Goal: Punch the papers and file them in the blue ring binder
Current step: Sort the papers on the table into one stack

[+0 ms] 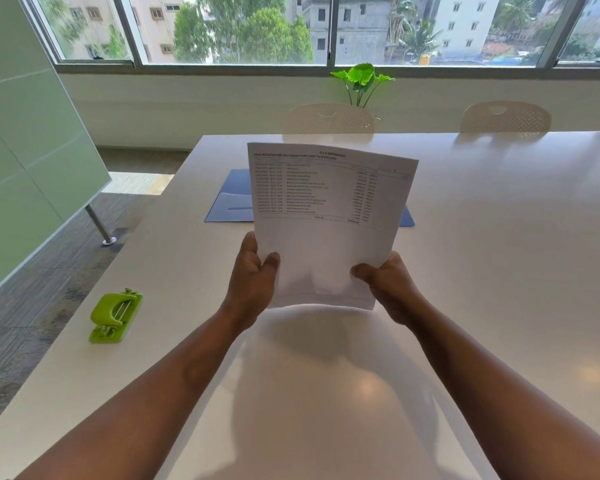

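Papers (329, 216) stood upright at frame centre, left hand (253, 275) and right hand (388, 285) pinching their lower corners, above the blue binder (229, 199), the punch (115, 316) lower left; loosely squared sheets could yield misaligned holes.

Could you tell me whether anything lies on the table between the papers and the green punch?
Nothing visible does: the papers are held up in both hands, and only bare table separates them from the green punch at left.
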A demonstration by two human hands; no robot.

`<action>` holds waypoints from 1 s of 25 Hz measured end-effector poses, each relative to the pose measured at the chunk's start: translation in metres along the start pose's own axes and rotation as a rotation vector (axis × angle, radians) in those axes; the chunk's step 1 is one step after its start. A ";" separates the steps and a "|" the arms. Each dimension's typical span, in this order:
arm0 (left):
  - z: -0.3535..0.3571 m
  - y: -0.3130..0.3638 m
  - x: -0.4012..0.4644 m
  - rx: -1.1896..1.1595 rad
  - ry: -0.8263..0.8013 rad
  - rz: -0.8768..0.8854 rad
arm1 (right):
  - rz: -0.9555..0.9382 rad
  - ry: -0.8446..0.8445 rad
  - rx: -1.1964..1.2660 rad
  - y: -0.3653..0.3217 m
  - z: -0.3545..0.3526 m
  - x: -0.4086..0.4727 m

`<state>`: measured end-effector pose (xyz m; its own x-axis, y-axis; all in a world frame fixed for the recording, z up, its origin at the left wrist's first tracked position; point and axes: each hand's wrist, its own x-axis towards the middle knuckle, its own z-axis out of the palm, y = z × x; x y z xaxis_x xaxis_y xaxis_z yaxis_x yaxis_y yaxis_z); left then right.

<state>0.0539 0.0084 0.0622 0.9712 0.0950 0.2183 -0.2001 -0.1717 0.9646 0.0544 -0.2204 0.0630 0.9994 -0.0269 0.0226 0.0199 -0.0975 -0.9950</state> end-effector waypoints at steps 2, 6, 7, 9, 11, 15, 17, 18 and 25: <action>-0.001 -0.002 0.000 -0.016 0.005 0.028 | -0.003 0.006 0.032 0.000 0.001 0.000; 0.000 -0.015 -0.004 -0.013 0.004 -0.003 | 0.035 0.008 -0.009 0.008 0.002 0.000; 0.000 -0.018 -0.005 -0.020 0.002 -0.006 | 0.037 0.013 -0.009 0.008 0.003 0.000; 0.000 -0.024 -0.004 -0.028 -0.008 -0.024 | 0.045 0.023 0.003 0.008 0.004 -0.001; 0.000 -0.025 -0.006 -0.005 -0.027 -0.050 | 0.064 0.033 0.011 0.009 0.005 -0.002; -0.003 -0.027 -0.006 0.026 -0.101 -0.084 | 0.060 0.042 0.042 0.011 0.005 -0.003; -0.005 -0.032 -0.007 0.038 -0.123 -0.105 | 0.079 0.047 0.061 0.013 0.007 -0.003; -0.005 -0.034 -0.009 0.028 -0.136 -0.119 | 0.092 0.056 0.074 0.013 0.007 -0.003; -0.012 -0.046 -0.013 0.073 -0.201 -0.163 | 0.122 -0.043 0.100 0.011 -0.005 0.003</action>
<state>0.0490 0.0270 0.0169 0.9975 -0.0683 0.0199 -0.0358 -0.2411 0.9698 0.0573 -0.2262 0.0525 0.9949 0.0099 -0.1007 -0.1008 0.0034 -0.9949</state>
